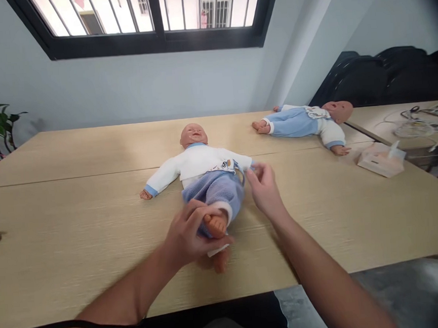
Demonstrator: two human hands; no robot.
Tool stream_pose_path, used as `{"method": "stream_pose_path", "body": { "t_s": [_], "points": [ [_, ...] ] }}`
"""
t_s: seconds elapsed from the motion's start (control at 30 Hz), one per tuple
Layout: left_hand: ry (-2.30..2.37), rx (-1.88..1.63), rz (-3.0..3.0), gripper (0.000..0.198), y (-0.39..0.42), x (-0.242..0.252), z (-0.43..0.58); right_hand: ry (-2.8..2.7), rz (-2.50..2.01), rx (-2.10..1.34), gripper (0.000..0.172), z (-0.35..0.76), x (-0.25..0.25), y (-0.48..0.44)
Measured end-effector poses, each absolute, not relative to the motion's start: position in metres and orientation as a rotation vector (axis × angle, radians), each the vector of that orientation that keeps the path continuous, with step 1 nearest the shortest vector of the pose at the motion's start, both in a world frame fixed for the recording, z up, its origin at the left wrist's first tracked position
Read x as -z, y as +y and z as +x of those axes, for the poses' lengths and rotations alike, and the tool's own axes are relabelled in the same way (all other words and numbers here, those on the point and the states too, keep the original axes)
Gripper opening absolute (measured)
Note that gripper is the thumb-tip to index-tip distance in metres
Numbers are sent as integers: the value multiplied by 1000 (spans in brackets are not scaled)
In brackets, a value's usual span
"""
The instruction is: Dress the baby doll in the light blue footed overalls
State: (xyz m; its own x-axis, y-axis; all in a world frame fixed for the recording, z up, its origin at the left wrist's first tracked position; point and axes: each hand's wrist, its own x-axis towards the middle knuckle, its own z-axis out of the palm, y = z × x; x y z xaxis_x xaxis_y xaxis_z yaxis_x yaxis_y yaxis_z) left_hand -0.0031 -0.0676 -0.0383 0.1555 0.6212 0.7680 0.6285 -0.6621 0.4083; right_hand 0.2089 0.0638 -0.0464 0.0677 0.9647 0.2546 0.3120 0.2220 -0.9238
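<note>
Your left hand (pixel 191 231) curls around the foot (pixel 216 227) of the doll (pixel 204 160). Your right hand (pixel 265 191) is by its sleeve (pixel 243 157); I can't tell if it pinches. The doll lies mid-frame on the counter (pixel 96 226), head (pixel 194 135) pointing up the frame, foot end toward you.
</note>
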Motion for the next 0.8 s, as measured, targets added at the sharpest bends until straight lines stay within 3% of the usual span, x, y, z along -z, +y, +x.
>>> {"method": "stream_pose_path", "body": {
  "t_s": [0.07,0.23,0.3,0.37,0.47,0.53,0.63,0.73,0.8],
  "points": [
    [-1332,1576,-2479,49,-69,41,3,-1491,-1238,-993,45,215,37,19],
    [-1003,1344,-2955,58,-75,46,19,-1443,-1065,-1529,67,237,43,-66],
    [-873,1285,-3087,42,-74,46,18,-1420,-1127,-1548,75,244,49,-72],
    [-949,1356,-3027,28,-67,47,10,-1377,-1228,-1508,76,251,54,-66],
    [-1486,1592,-2527,23,-47,53,-14,-1337,-1350,-1405,62,261,59,-53],
    [-1939,1689,-2228,29,-32,57,-35,-1371,-1394,-1328,53,270,64,-47],
    [-2415,1739,-2500,41,-20,58,-62,-1492,-1409,-1145,49,285,76,-44],
    [-2414,1666,-2990,44,-19,54,-75,-1646,-1436,-903,43,294,84,-48],
    [-2388,1784,-2897,46,-20,54,-76,-1728,-1423,-602,38,292,86,-56]
  ]
}}
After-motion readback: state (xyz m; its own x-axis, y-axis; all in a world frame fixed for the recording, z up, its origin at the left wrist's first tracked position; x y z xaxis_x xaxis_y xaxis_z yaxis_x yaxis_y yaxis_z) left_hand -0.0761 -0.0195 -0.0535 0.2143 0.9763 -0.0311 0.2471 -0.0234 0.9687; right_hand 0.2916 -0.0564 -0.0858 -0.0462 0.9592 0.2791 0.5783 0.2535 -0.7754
